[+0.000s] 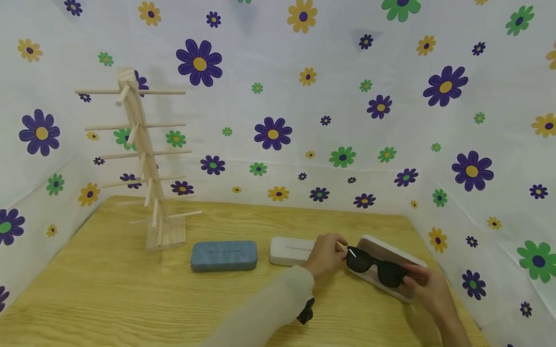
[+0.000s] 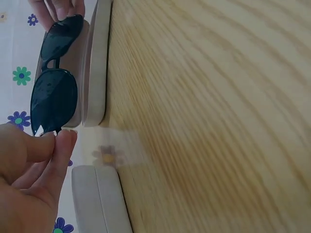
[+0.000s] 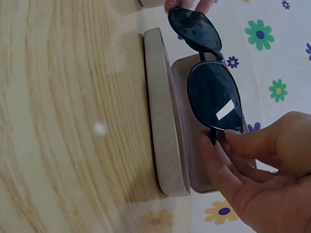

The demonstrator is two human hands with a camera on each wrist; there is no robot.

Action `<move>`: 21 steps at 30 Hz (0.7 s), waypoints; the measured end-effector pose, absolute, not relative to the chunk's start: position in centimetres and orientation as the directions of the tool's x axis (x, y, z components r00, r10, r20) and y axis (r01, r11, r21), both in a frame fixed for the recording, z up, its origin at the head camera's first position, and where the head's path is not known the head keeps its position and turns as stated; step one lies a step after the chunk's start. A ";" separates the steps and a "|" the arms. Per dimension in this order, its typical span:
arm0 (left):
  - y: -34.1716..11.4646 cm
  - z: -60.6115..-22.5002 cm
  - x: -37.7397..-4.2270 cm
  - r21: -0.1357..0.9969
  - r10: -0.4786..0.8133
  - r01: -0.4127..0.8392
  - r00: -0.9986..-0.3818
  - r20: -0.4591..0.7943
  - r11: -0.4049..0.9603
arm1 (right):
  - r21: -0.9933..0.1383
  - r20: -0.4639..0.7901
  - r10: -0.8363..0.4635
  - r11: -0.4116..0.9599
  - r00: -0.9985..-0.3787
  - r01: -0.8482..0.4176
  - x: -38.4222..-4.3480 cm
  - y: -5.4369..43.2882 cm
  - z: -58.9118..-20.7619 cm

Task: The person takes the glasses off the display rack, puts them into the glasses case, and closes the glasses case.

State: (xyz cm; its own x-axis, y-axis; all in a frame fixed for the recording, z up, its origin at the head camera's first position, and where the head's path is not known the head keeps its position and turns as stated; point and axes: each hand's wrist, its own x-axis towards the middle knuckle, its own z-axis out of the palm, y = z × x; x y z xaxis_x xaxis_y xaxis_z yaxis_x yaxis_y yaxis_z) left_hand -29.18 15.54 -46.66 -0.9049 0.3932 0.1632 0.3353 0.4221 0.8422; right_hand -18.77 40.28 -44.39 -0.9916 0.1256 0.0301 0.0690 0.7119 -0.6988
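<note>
Dark sunglasses (image 1: 375, 267) are held between both hands, over an open pale glasses case (image 1: 364, 241) at the right of the table. My left hand (image 1: 327, 254) pinches one end of the frame, thumb against fingers, as the left wrist view shows at the sunglasses (image 2: 54, 99). The other end is pinched by my right hand (image 1: 433, 294), seen close in the right wrist view beside the dark lens (image 3: 214, 94). Below the lenses shows the pinkish inside of the open case (image 3: 167, 116). A closed white glasses case (image 1: 286, 250) lies partly behind my left hand.
Left of the white case sits a closed blue glasses case (image 1: 224, 256). A wooden rack (image 1: 144, 152) with several pegs stands at the back left of the wooden table (image 1: 128, 301). Flower-patterned cloth (image 1: 243, 110) encloses the table's back and sides.
</note>
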 end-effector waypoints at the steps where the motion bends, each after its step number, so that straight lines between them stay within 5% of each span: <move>1: 15.8 -46.6 -29.1 0.844 0.382 0.324 -0.911 0.156 0.427 | -0.696 0.022 0.140 0.713 -0.990 0.086 -18.8 40.3 -44.5; 21: 18.5 -45.9 -28.3 0.571 0.540 0.453 -0.842 0.020 0.685 | -0.559 0.080 0.323 0.798 -0.943 0.226 -19.0 40.5 -45.2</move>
